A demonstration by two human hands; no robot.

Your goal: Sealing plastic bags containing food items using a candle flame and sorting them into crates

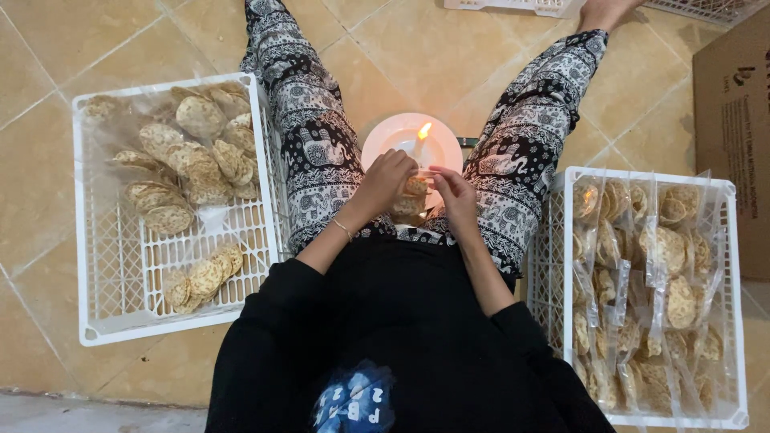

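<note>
Head view, looking down at a seated person, legs spread on a tan tiled floor [417, 48].

Left hand [383, 183]: fingers curled narrow, pinching the upper part of a small clear bag of crackers [411, 196]. Thin bracelet [343, 230] at the wrist.

Right hand [454, 195]: fingers closed narrow on the same bag from the other side, touching it at its top edge.

Bag position: between both hands, above the lap, just in front of a lit candle [420, 140]. The bag's top edge sits close to the flame; contact cannot be told.

Candle stands upright on a white plate [385, 136], on the floor between the legs.

On the person's left: white plastic crate [120, 321], holding loose round crackers [188, 152] on a clear sheet, mostly in the far half, with a few in the near part.

On the person's right: second white crate [734, 305], filled with packed clear cracker bags [642, 265] lying in rows.

Brown cardboard box [734, 104] at the far right edge, beside that crate
</note>
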